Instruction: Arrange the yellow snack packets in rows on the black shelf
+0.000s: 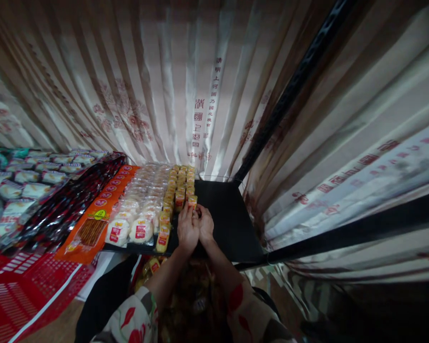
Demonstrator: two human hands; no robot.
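Both hands meet over a black shelf (229,219), at the front end of a row of small yellow snack packets (180,181). My left hand (188,228) has its fingers closed around a small yellow snack packet (192,202) whose red label shows above the fingertips. Pressed close on the other side, my right hand (205,223) has curled fingers near the same packet; what its fingertips touch is partly hidden. Just left of my hands, another yellow packet (162,240) stands at the front of its row. Beside it are rows of clear-wrapped white round cakes (141,230).
Orange snack bags (93,224), dark red wrapped packs (67,200) and white packets (35,190) lie to the left. A red plastic basket (32,286) is at lower left. More yellow packets (152,267) sit below the shelf edge. A black metal post (293,90) and curtains (178,71) stand behind.
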